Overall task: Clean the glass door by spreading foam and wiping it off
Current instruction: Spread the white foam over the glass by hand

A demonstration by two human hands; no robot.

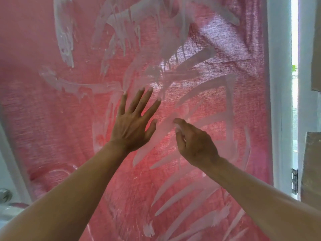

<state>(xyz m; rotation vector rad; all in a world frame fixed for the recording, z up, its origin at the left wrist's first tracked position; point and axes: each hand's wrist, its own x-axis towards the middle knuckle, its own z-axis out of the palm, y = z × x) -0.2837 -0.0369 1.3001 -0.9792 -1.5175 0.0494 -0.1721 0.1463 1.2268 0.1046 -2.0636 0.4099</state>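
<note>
The glass door [43, 119] fills the view, with a red-pink curtain showing through it. White foam [119, 23] is smeared over the pane in streaks and drips, thickest at the top and thinner in strokes at the lower right. My left hand [133, 122] lies flat on the glass at the centre, fingers spread, fingertips in foam. My right hand [194, 143] is just to its right, fingers curled inward with foam on them, touching the pane. It holds no cloth that I can see.
The white door frame [279, 101] runs down the right side, with a hinge [294, 181] low on it and a bright gap to the outside beside it. A round metal knob [5, 195] sits at the lower left edge.
</note>
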